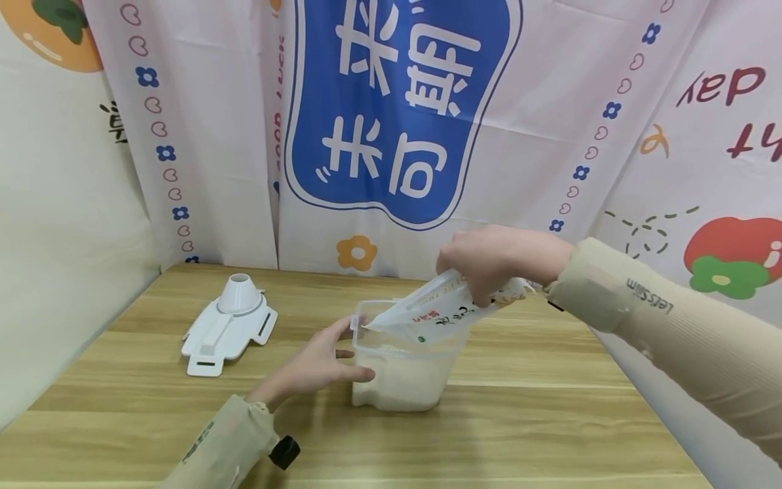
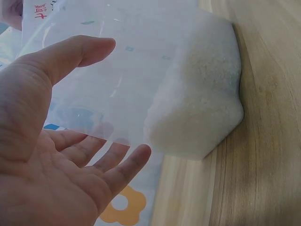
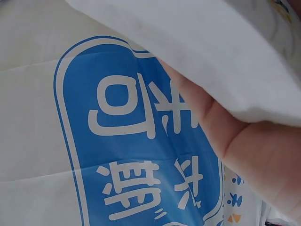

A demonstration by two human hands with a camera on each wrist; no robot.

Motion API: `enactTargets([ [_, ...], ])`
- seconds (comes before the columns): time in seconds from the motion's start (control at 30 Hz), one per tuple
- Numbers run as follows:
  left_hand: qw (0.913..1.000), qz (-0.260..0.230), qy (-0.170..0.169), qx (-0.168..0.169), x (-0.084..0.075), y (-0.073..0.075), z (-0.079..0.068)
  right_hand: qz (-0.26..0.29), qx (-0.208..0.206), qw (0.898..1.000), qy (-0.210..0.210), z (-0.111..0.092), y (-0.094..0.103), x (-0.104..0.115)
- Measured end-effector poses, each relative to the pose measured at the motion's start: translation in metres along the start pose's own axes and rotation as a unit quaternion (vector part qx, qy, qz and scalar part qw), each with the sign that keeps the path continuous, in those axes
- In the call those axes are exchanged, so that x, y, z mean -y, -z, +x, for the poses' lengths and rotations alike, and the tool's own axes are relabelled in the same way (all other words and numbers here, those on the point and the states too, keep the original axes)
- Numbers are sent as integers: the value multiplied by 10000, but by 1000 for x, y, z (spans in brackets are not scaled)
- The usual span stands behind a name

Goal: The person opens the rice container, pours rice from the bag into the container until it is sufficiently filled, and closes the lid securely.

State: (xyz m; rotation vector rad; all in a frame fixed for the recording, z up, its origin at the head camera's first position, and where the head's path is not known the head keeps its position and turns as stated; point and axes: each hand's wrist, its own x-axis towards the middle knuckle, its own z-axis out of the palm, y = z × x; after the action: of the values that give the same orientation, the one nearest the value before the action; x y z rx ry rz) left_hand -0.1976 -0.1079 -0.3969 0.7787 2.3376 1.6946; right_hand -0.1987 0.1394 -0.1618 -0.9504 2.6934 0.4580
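Note:
A clear plastic container (image 1: pixel 403 380) partly filled with rice (image 2: pixel 202 75) stands upright on the table. My left hand (image 1: pixel 326 363) holds its left end, with the thumb along the near wall and the fingers round the far side. Above the container, my right hand (image 1: pixel 489 258) grips a white printed plastic bag (image 1: pixel 436 312) from the top. The bag is tilted, its narrow corner dipping down to the left inside the container's rim. In the right wrist view the white bag (image 3: pixel 211 56) covers part of the right hand (image 3: pixel 254 150).
A white plastic lid (image 1: pixel 235 333) with a cone-shaped spout and side flaps lies on the wooden table (image 1: pixel 525 435) to the left. Printed cloth (image 1: pixel 519 170) hangs close behind the table and along both sides.

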Motion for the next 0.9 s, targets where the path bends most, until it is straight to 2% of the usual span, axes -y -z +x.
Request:
enactTargets([
  [0.2,10000,39,-10,-29,0,-1,-1,15,-34,10000,-10,-2,-3,0],
  [0.47,9999,34,-143,20,1,0,2,399,-104,9992,6,-3,-11,-8],
  [0.73,10000,0,-53,19,1,0,1,1014,-197,9941,323,-3,-28,-17],
  [0.9,9998,77,194,-33,0,-1,2,1381,-549,9858,786,-1,-46,-23],
])
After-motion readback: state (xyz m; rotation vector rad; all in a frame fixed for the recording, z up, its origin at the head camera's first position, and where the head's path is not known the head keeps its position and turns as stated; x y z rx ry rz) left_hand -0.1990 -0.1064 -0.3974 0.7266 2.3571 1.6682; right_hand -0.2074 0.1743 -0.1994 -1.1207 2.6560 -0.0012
